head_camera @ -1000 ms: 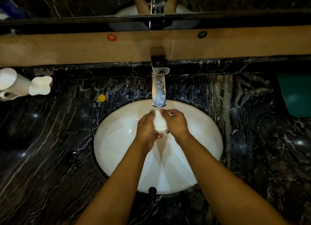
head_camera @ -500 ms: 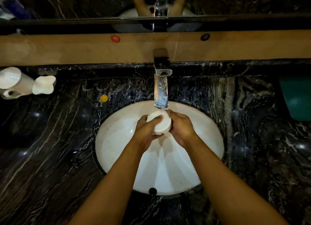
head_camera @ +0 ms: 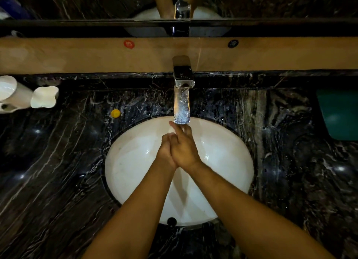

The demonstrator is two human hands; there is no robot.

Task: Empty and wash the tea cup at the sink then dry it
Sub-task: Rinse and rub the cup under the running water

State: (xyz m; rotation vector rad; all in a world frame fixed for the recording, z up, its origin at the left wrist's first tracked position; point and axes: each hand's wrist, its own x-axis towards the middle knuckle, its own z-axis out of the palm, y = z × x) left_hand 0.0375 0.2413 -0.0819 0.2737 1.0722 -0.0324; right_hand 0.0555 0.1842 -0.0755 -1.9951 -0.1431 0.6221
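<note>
Both of my hands are pressed together over the white sink basin (head_camera: 131,162), right below the chrome tap's spout (head_camera: 181,103), from which water runs. My left hand (head_camera: 164,150) is curled, and the white tea cup is almost wholly hidden inside it. My right hand (head_camera: 184,148) lies over the left, its fingers stretched straight toward the spout and into the water. I cannot make out the cup's rim or handle.
Black marble counter (head_camera: 58,171) surrounds the basin. A white holder (head_camera: 11,94) and a white wavy-rimmed cup (head_camera: 44,97) stand at the far left, with a small yellow object (head_camera: 115,113) near them. A green thing (head_camera: 341,113) sits at the right edge. A mirror runs along the top.
The white cup was plainly visible between my hands under the tap. Now my right hand has slid over the left, fingers extended, and the cup is covered.
</note>
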